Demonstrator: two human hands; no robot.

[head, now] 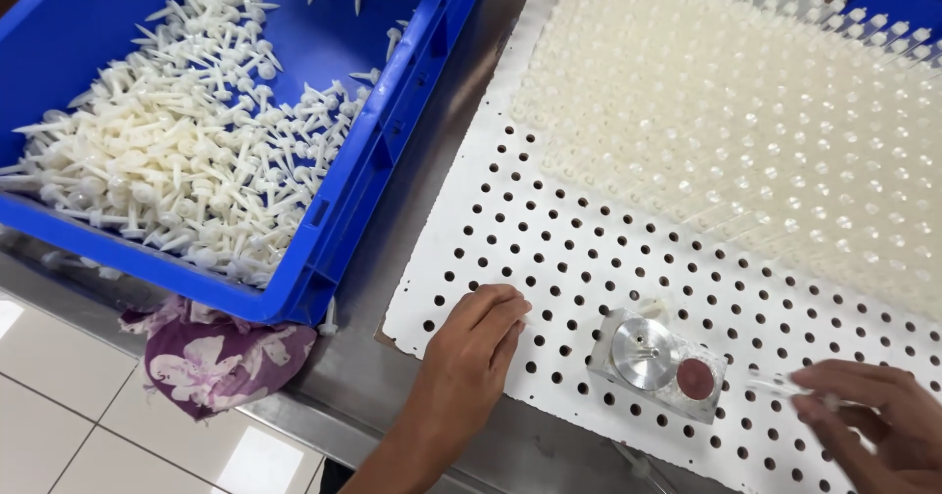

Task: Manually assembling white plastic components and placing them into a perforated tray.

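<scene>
The white perforated board (549, 259) lies flat on the steel counter (392, 376) in front of you, its far half already filled with rows of small white plastic pieces (746, 111), its near half showing bare holes. Your left hand (471, 352) rests palm down on the board's near left corner, fingers loosely curled and grasping nothing, which seems to steady the sheet. Your right hand (873, 420) hovers over the near right part, fingers pinched around what looks like a thin clear piece (775, 386), blurred so you cannot be sure. Between your hands a small metal block (657, 362) with a round disc sits on the board, covering several holes. To the left, the blue crate (343, 200) of loose white pins (177, 160) stands just beside the board, a patterned cloth (216, 357) beneath its near edge.
</scene>
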